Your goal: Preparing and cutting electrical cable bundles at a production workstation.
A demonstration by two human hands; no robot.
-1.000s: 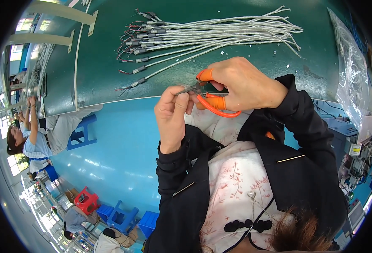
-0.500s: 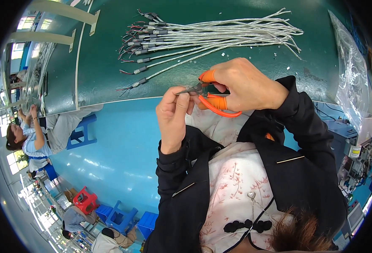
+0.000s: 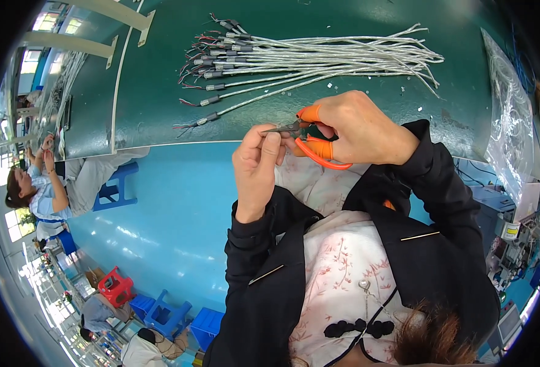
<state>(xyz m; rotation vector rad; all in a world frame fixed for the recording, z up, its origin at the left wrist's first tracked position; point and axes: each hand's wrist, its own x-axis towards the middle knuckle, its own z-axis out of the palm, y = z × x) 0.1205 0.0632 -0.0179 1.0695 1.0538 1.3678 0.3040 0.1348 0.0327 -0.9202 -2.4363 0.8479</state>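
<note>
At the far left of the frame another person [image 3: 37, 189] sits at a neighbouring bench, well apart from you. Your left hand [image 3: 254, 171], left of centre, has its fingers pressed together, thumb and forefinger pinching something at the tool's tip; it is too small to tell what. Just right of it, your right hand [image 3: 358, 128] is closed around the orange-handled cutters [image 3: 309, 142], whose dark tip meets your left fingertips. Above both hands, across the upper middle, a bundle of pale grey cables [image 3: 312, 58] lies on the green table [image 3: 153, 104]. At the right edge lies a clear plastic bag [image 3: 508, 122].
</note>
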